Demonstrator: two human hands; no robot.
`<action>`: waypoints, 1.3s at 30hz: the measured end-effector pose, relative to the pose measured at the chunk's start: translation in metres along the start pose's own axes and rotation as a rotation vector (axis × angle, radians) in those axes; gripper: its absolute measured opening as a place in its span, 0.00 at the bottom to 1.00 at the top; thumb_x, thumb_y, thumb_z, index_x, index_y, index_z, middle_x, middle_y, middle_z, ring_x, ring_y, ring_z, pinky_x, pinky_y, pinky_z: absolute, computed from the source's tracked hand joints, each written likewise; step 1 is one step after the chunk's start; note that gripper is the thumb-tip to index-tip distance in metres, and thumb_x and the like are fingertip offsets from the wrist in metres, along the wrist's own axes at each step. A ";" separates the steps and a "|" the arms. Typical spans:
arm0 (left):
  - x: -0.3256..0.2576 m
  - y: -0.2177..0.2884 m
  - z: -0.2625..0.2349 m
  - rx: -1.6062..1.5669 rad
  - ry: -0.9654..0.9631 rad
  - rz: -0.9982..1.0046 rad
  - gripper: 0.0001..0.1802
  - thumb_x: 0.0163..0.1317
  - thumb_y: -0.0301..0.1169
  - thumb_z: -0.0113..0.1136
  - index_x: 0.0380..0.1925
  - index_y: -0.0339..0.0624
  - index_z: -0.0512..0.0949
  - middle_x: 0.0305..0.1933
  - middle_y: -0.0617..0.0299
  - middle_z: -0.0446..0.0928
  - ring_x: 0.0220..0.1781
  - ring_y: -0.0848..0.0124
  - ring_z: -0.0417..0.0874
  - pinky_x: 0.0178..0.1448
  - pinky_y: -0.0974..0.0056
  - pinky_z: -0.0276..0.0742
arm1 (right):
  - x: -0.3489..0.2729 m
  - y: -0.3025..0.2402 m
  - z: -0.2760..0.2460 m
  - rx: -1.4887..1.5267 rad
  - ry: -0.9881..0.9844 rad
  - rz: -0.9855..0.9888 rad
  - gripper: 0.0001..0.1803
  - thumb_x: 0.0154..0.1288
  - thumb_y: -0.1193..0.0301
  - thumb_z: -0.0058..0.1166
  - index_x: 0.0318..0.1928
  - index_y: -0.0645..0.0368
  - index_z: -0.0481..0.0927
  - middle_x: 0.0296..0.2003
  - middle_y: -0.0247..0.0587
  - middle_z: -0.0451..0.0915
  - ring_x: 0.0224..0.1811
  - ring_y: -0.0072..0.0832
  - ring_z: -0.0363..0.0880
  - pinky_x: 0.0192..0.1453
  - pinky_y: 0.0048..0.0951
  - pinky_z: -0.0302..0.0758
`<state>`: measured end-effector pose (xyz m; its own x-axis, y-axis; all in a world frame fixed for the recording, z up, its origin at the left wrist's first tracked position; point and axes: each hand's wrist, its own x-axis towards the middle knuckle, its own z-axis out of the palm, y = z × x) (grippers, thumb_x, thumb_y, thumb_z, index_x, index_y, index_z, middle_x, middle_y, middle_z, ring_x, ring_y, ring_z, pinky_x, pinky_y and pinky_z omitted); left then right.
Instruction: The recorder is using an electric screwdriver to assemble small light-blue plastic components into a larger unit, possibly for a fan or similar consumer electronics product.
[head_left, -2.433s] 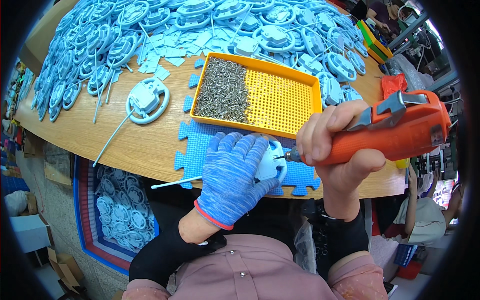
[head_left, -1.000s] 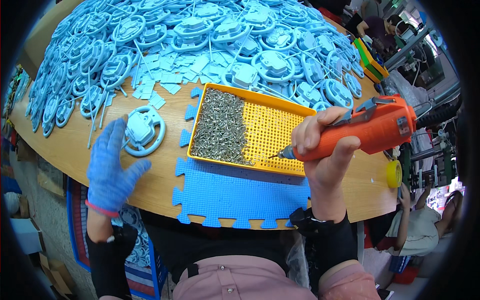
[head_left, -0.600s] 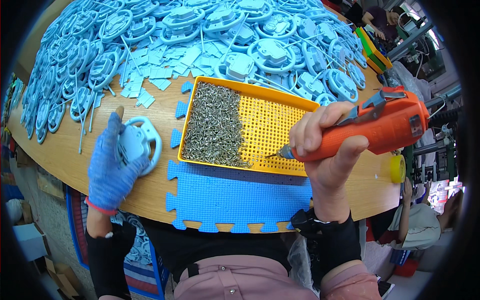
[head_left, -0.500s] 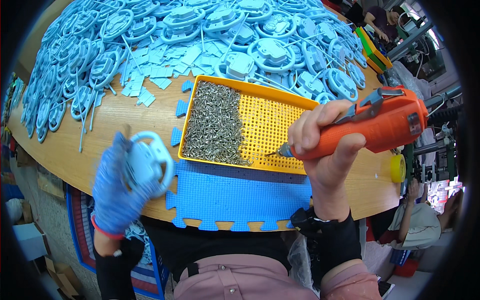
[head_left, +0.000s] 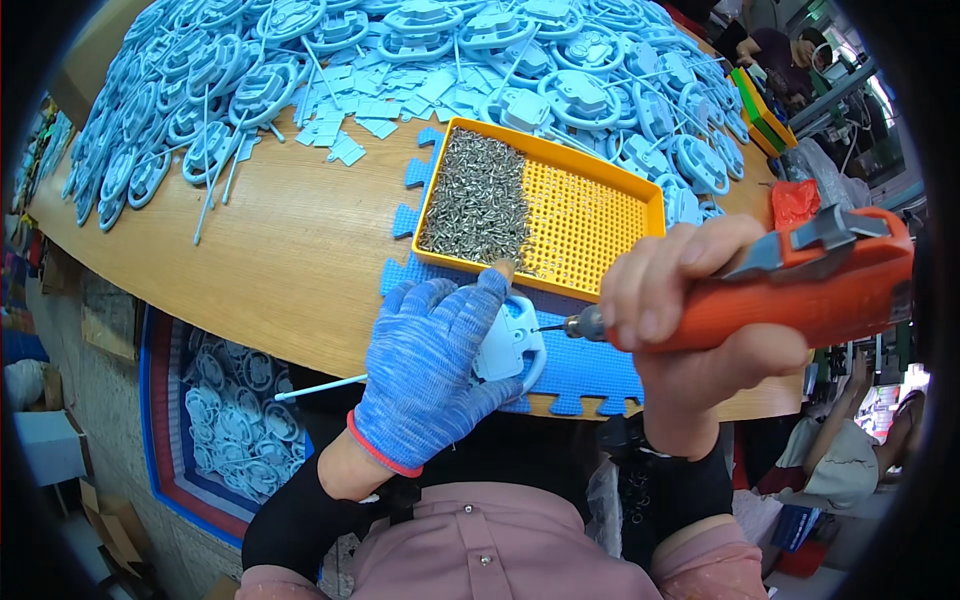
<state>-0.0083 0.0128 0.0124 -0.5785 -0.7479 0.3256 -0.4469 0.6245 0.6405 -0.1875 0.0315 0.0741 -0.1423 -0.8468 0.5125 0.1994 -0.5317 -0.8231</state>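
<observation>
My left hand [head_left: 425, 360], in a blue knitted glove, grips a light-blue plastic ring-shaped part [head_left: 503, 352] over the blue foam mat [head_left: 590, 368]. A thin light-blue rod [head_left: 320, 388] sticks out to the left of the glove. My bare right hand [head_left: 690, 310] is wrapped round an orange electric screwdriver [head_left: 790, 295], its thumb stretched along the near side. The driver's thin bit points left at the part's right side; whether it touches I cannot tell. Beyond the hands, a yellow tray [head_left: 560, 267] holds many small metal screws [head_left: 478, 195] in its left half.
A large heap of similar light-blue parts [head_left: 580, 95] covers the far table, with small flat light-blue plates [head_left: 385, 95] before it. A blue-edged crate [head_left: 240, 420] of such parts stands on the floor at left. Other people [head_left: 785, 60] work at the right.
My left hand has come right with the ring-shaped part, from beside the mat to over it below the tray. The screwdriver has moved slightly right and nearer. The whole view has shifted a little.
</observation>
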 end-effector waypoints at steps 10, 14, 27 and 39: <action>-0.004 -0.002 0.002 0.006 0.036 0.003 0.47 0.38 0.41 0.78 0.62 0.41 0.68 0.52 0.48 0.75 0.57 0.49 0.74 0.59 0.53 0.68 | -0.009 0.005 0.016 -0.046 0.002 0.102 0.38 0.51 0.31 0.49 0.38 0.55 0.66 0.17 0.29 0.67 0.15 0.21 0.67 0.21 0.25 0.69; -0.001 -0.002 0.004 0.005 0.018 0.003 0.47 0.38 0.42 0.78 0.61 0.40 0.69 0.52 0.48 0.75 0.57 0.48 0.74 0.59 0.53 0.68 | -0.007 0.010 0.010 -0.041 -0.038 0.091 0.38 0.50 0.31 0.51 0.37 0.55 0.65 0.17 0.29 0.67 0.16 0.21 0.67 0.22 0.25 0.69; 0.001 0.013 -0.015 0.042 -0.053 -0.014 0.43 0.37 0.38 0.76 0.57 0.38 0.70 0.46 0.50 0.77 0.51 0.50 0.75 0.56 0.52 0.69 | 0.002 -0.003 0.004 -0.065 -0.087 0.225 0.36 0.53 0.36 0.56 0.41 0.57 0.67 0.18 0.30 0.68 0.17 0.22 0.68 0.24 0.26 0.68; 0.085 -0.030 -0.083 0.412 -0.182 0.274 0.41 0.47 0.36 0.68 0.63 0.41 0.65 0.53 0.52 0.73 0.54 0.52 0.73 0.57 0.54 0.70 | 0.028 0.002 -0.086 -0.038 0.087 -0.004 0.32 0.57 0.44 0.61 0.45 0.59 0.68 0.22 0.35 0.72 0.22 0.24 0.71 0.29 0.25 0.70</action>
<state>0.0130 -0.0879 0.0788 -0.8045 -0.5164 0.2934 -0.4727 0.8558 0.2101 -0.2748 0.0078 0.0659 -0.2275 -0.8393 0.4938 0.1615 -0.5326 -0.8308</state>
